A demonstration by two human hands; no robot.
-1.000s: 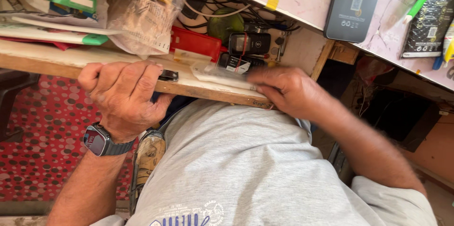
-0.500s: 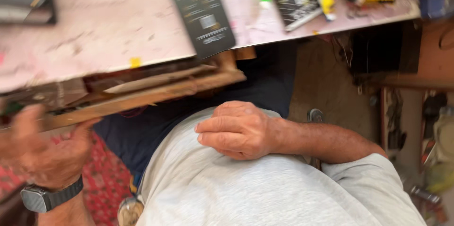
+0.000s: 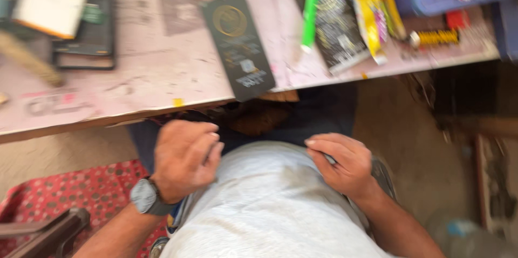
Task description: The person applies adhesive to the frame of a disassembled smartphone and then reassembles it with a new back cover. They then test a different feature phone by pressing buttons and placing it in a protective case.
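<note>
Resting on grey shirt [image 3: 270, 204] | left hand [image 3: 183, 163] loosely curled, empty | right hand [image 3: 342, 163] likewise

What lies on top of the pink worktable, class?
On the pink worktable lie a dark flat box, a green marker and yellow packets. Whatever they cover is hidden.

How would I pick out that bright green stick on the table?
Start at the pale pink table and go toward its right part. The green stick lies across a dark packet, left of a yellow tube. It is the only plain bright green thing there.
</note>
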